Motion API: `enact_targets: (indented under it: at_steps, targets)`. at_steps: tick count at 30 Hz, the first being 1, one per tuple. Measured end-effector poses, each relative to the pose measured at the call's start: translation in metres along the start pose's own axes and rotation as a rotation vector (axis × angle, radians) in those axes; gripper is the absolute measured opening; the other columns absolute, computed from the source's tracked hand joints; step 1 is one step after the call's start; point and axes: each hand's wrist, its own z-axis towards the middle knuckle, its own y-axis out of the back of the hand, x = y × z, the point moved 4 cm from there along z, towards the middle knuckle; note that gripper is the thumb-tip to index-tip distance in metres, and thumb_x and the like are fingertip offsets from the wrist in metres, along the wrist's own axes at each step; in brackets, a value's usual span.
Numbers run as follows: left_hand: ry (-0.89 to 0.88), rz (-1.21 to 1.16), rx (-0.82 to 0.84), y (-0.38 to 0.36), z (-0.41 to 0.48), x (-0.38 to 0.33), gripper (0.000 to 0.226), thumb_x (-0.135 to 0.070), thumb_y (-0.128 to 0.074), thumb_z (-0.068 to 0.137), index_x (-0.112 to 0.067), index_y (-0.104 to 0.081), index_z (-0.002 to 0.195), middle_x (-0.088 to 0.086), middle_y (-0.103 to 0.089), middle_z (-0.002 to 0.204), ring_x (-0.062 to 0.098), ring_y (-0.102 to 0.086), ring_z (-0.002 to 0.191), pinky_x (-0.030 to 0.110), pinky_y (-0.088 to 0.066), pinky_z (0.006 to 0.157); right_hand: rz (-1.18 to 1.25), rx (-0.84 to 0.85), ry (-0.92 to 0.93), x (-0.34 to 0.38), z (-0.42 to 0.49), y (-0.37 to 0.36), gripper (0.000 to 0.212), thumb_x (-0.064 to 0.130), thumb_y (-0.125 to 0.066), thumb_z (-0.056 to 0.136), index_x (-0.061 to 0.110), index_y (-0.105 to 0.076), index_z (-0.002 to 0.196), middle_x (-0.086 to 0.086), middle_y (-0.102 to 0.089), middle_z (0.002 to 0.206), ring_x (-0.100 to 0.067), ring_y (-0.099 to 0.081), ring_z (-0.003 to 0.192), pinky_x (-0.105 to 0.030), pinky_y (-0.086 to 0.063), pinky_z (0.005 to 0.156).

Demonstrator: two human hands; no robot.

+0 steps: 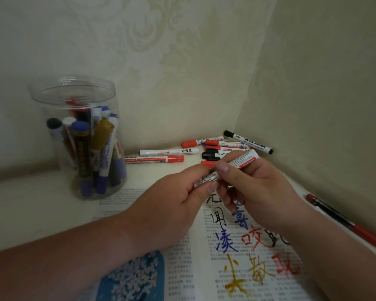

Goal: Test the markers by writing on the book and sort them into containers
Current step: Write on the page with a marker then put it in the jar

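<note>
Standing at the far left of the surface (26, 205), a clear plastic jar (78, 137) already holds a crowd of blue, black, gold and white-capped markers, so sorting is well under way. Just right of it, by the wall, lies a loose cluster of red markers (154, 159) with a black marker (248, 141) at the corner, apparently waiting for their test. Nearer the camera, the left hand (178, 196) pinches the lower end of a red-and-white marker (232, 166) while the right hand (258, 187) grips its barrel, both held over the open book (226, 257), whose page carries characters in blue, red, gold and black. This looks like the uncapping or recapping step; which one I cannot tell, as the fingers hide the tip. A red pen (345, 220) lies at far right. Next comes a short stroke on a bare patch of page, needing the book kept flat.
</note>
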Motion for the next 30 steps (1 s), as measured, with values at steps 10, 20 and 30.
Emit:
enact_targets:
  at_steps: [10,20,30]
  targets:
    - [0.079,-0.04,-0.008,0.003,0.002,0.002,0.013,-0.052,-0.048,0.096,-0.047,-0.059,0.1,-0.024,-0.065,0.073,-0.003,-0.057,0.06,0.01,-0.04,0.06,0.129,-0.014,0.011,0.0,0.003,0.0,0.023,0.031,-0.07,0.09,0.013,-0.068,0.077,-0.013,-0.054,0.057,-0.02,-0.047,0.045,-0.025,-0.039,0.044]
    - [0.339,0.49,0.094,0.008,0.004,0.031,0.054,-0.075,-0.041,0.089,-0.041,-0.036,0.131,-0.012,-0.053,0.091,0.005,-0.049,0.085,0.028,-0.037,0.074,0.41,-0.413,-0.377,-0.049,0.014,0.048,0.05,0.032,-0.052,0.1,0.024,-0.028,0.057,0.004,-0.015,0.049,-0.011,-0.01,0.039,-0.019,-0.011,0.036]
    - [0.482,0.776,-0.007,0.029,0.009,0.064,0.083,-0.085,-0.033,0.082,-0.028,-0.037,0.141,-0.005,-0.052,0.142,0.021,-0.047,0.13,0.05,-0.03,0.103,0.302,-0.569,-0.379,-0.048,0.014,0.079,0.051,0.03,-0.054,0.099,0.023,-0.027,0.057,0.003,-0.014,0.051,-0.012,-0.01,0.039,-0.02,-0.009,0.039]
